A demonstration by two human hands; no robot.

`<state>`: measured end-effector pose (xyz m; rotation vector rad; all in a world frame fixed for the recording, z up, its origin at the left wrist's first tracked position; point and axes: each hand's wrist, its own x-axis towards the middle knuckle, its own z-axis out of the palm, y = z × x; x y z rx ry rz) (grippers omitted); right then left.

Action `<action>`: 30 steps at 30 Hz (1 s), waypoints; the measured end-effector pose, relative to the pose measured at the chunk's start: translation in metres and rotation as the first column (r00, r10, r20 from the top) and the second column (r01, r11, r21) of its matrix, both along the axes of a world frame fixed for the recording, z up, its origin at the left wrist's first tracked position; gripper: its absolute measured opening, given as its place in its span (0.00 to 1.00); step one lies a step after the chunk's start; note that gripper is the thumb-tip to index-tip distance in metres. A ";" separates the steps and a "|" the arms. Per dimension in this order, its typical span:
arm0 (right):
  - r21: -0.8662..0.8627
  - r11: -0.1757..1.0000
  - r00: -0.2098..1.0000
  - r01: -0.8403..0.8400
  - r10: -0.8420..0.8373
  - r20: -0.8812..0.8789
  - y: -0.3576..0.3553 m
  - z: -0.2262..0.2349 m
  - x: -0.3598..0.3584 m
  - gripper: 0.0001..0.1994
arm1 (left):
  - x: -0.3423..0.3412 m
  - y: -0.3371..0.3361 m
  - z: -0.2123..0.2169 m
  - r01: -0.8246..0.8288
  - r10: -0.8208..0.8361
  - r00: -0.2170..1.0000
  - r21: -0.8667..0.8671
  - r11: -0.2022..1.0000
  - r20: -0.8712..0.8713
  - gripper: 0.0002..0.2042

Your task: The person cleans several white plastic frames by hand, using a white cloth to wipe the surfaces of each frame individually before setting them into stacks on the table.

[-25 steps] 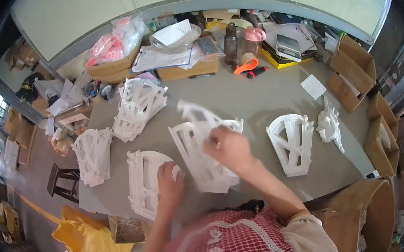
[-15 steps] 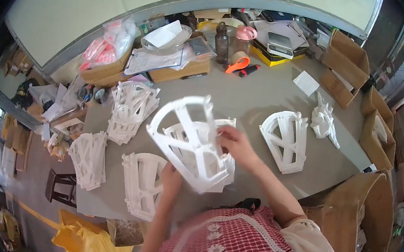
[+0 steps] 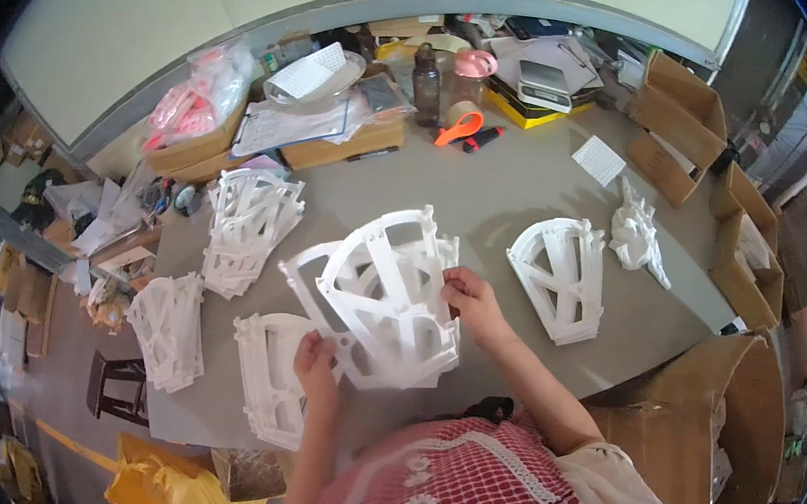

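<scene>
Both my hands are at two or more overlapping white fan-shaped plastic frames [image 3: 400, 297], with curved rims, ribs and small end lugs. My right hand [image 3: 471, 304] pinches their right edge between thumb and fingers. At the lower left corner, my left hand [image 3: 318, 360] has its fingers closed on the edge of a frame. Which frame each hand grips cannot be fully made out. Just left of my left hand lies another stack of white frames [image 3: 268, 371] on the grey table [image 3: 472, 185]. More white frames [image 3: 567, 272] lie stacked to the right.
Two further frame stacks, one farther back [image 3: 250, 233] and one nearer [image 3: 167, 329], lie at the left. A crumpled white bundle [image 3: 637, 235] is at the right. Behind are orange-handled scissors [image 3: 459, 130], a brown bottle [image 3: 427, 89] and a scale [image 3: 544, 93]. A large cardboard box [image 3: 684, 428] flanks the right.
The raised frame has come down over the other frames and lines up more closely with them. My left hand now shows at their lower left corner, where the frame partly covered it before.
</scene>
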<state>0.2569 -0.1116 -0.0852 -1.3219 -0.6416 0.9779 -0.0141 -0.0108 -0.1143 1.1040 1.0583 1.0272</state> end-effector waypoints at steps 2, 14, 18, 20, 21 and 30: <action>0.052 0.998 0.984 0.044 -0.052 0.171 -0.013 0.013 0.000 0.13 | -0.001 -0.003 0.008 -0.038 0.038 0.999 -0.004 0.999 0.039 0.09; 0.025 0.983 0.982 0.183 -0.181 -0.056 -0.053 0.016 0.030 0.13 | 0.006 -0.021 0.051 -0.017 0.012 0.998 0.073 0.997 0.067 0.09; 0.022 0.983 0.980 0.185 -0.182 -0.086 -0.057 0.014 0.031 0.12 | 0.006 -0.025 0.063 0.011 -0.024 0.993 0.119 0.993 0.115 0.09; 0.019 0.980 0.975 0.200 -0.197 -0.102 -0.058 0.018 0.028 0.11 | 0.005 -0.026 0.065 0.033 -0.049 0.989 0.111 0.993 0.142 0.09; 0.016 0.979 0.975 0.201 -0.199 -0.103 -0.058 0.017 0.028 0.11 | 0.005 -0.027 0.067 0.045 -0.062 0.986 0.107 0.993 0.156 0.09; 0.012 0.982 0.975 0.191 -0.188 -0.121 -0.058 0.015 0.024 0.11 | 0.006 -0.038 0.079 0.091 -0.094 0.985 0.027 0.995 0.144 0.09</action>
